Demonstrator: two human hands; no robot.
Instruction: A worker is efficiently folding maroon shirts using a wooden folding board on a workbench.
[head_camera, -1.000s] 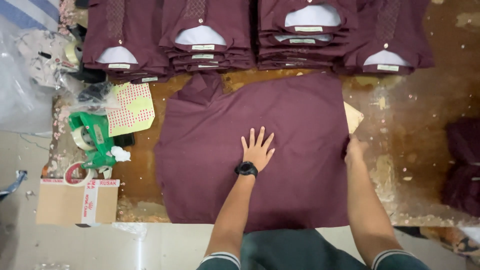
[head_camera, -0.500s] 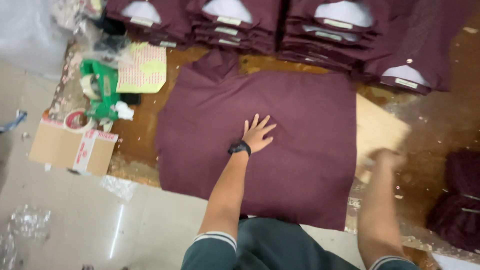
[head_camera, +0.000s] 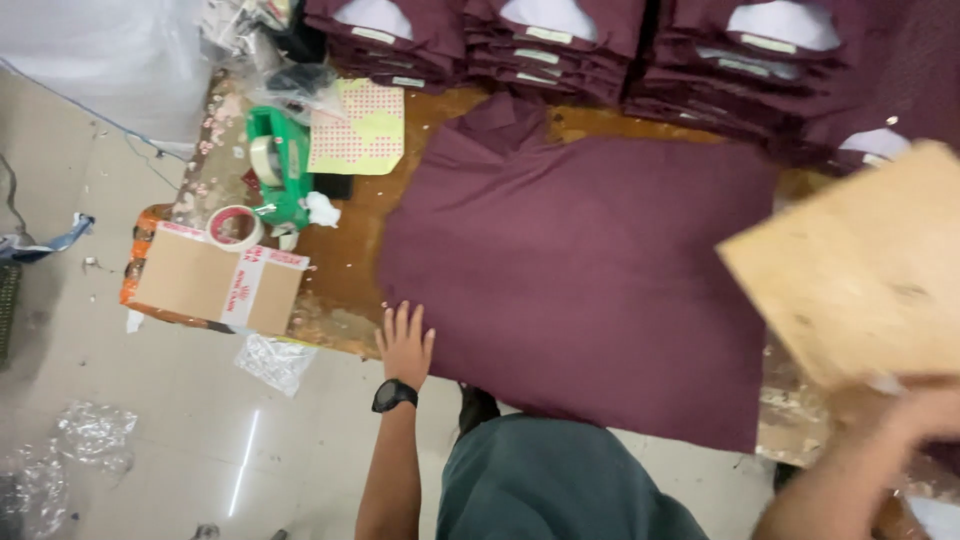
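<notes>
Closest to me, my left hand (head_camera: 405, 343) lies flat at the near edge of the tabletop (head_camera: 340, 265), fingers spread and palm down, touching the near left corner of the maroon shirt (head_camera: 590, 270) — pinning the cloth, I judge, so it stays smooth. A black watch (head_camera: 394, 395) sits on that wrist. Over on the other side, my right hand (head_camera: 925, 415) is blurred at the edge of view; it grips the near edge of the cardboard sheet (head_camera: 860, 265), though I cannot tell how the fingers close on it. That sheet hangs tilted in the air above the shirt's right edge, clear of the cloth.

Just beyond my left hand the shirt lies spread face down, its collar pointing away from me. Left of that hand, a brown carton (head_camera: 215, 280) overhangs the tabletop's corner, with a tape roll (head_camera: 235, 225) touching its far side. Farther out stands a green tape dispenser (head_camera: 280, 170), and beside it a sheet of small stickers (head_camera: 358, 128), all within easy reach, I'd say. Farthest from both hands, stacks of folded maroon shirts (head_camera: 560, 45) line the back, collars up. Below, clear plastic wrap (head_camera: 275, 358) lies on the floor.
</notes>
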